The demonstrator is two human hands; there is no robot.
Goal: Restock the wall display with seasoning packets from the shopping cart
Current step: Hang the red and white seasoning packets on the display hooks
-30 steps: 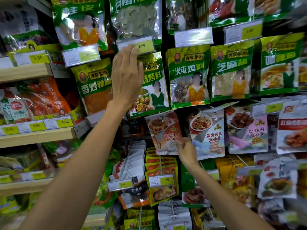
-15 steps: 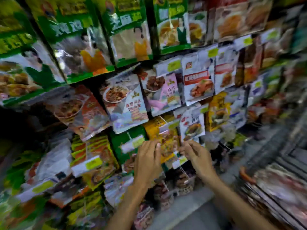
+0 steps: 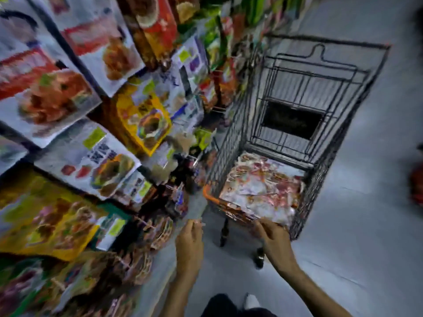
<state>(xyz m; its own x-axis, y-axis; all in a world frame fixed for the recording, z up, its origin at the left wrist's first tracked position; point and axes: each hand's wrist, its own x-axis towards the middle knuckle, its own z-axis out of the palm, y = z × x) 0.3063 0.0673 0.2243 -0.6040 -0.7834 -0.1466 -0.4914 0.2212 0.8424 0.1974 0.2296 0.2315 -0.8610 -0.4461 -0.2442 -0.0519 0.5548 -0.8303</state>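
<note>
The view is blurred by motion. A black wire shopping cart (image 3: 320, 83) with an orange handle stands on the floor at the right, and a pile of red-and-white seasoning packets (image 3: 261, 186) lies in its near end. The wall display (image 3: 91, 133) of hanging packets fills the left side. My left hand (image 3: 190, 243) hovers empty, with relaxed fingers, just short of the cart's near left corner. My right hand (image 3: 274, 241) reaches to the cart's near edge, its fingers spread over the edge of the packet pile; whether it holds a packet is unclear.
Grey floor (image 3: 366, 225) stretches to the right of the cart. A blurred red object (image 3: 416, 186) sits at the far right edge. My shoe (image 3: 250, 302) shows at the bottom. Display hooks with packets jut out low on the left.
The view swung from the wall display down and right to the cart. Both hands left the hanging packets and dropped toward the cart's near edge.
</note>
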